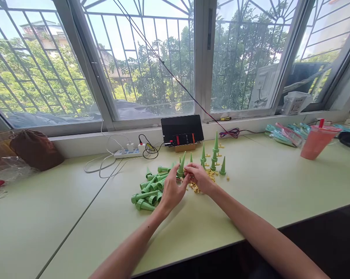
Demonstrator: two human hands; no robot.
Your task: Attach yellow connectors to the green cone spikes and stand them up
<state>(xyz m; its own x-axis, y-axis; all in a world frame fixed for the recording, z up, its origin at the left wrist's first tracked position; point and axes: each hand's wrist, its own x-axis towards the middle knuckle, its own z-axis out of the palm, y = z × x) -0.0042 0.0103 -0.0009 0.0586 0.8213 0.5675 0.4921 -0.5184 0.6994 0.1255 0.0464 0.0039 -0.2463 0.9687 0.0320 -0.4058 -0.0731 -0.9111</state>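
Left hand: the person's left hand [175, 188] has its fingers curled around a green cone [182, 163], tip up.
Right hand: the right hand [200, 178] is nearly closed, fingertips pinched together at the cone's side; whatever lies between them is too small to tell.
Loose cones: a heap of green cones [147, 196] lies on the counter [105, 232] at 9 o'clock from the hands.
Yellow pieces: small yellow pieces [195, 188] lie beside the right hand, at its 3 and 6 o'clock.
Standing cones: upright cones [215, 155], several with yellow pieces attached, at 2 o'clock.
Tablet: a dark tablet [182, 126], propped at 12 o'clock.
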